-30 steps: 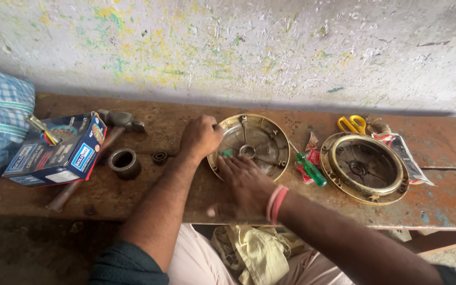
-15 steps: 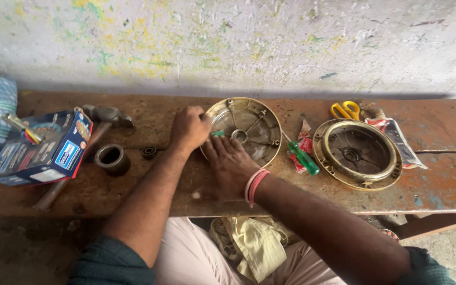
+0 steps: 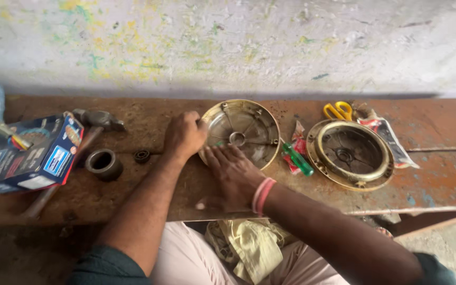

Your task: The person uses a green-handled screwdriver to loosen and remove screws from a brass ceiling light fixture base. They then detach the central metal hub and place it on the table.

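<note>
The brass-coloured round cover [image 3: 245, 131] lies dished side up on the worn wooden bench [image 3: 439, 184], near its middle, and is gripped at its left rim by the left hand [image 3: 184, 134], whose fingers are curled closed on the metal edge. The right hand [image 3: 233, 171] is laid flat and open at the cover's near rim, fingertips touching the metal, with nothing held in it. A slip is judged the main risk: the cover is steadied only at one edge and by a flat palm, so it could be tipped or skidded toward the bench's front edge, which lies just under the right wrist, and the thin rim could nick the curled fingers. To the right, a second round housing [image 3: 350, 154] with a brass ring lies close by, and a green-handled screwdriver [image 3: 297, 159] with some red packets is wedged between the two discs, where it could be knocked by any sideways shove. Yellow-handled scissors [image 3: 338, 111] rest behind the housing, near the wall. On the left, a blue cardboard box [image 3: 32, 155] overhangs a hammer [image 3: 93, 124], whose handle runs toward the front edge and crowds the left elbow's side. A short metal ring [image 3: 103, 164] and a small dark bearing [image 3: 142, 156] sit just beside the left forearm and could be swept off.
</note>
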